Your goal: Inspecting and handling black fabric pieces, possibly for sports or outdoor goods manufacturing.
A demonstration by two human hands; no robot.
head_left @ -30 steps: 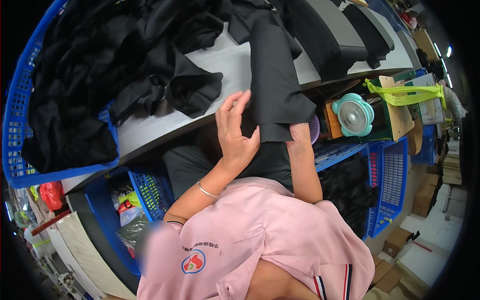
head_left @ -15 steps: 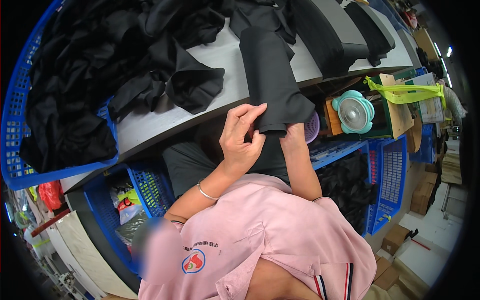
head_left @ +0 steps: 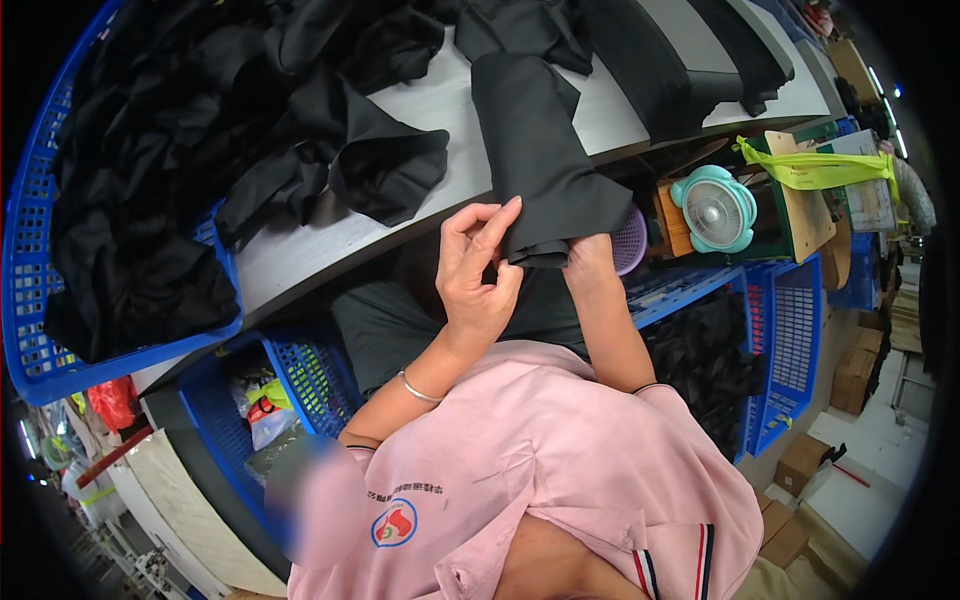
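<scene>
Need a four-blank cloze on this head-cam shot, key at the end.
1. The near end of a long ____ fabric piece lies between the left hand and the right hand.
2. A thin silver metal bracelet circles the ____ wrist.
3. The round turquoise plastic fan stands to the ____ of both hands.
4. The crumpled black cloth heap lies partly in a ____ plastic basket.

Missing: black; left; right; blue.

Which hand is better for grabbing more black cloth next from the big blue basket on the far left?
Probably the left hand: it's nearer that basket, at the left edge of the held cloth. The right hand is farther away, its fingers hidden by the cloth.
</scene>
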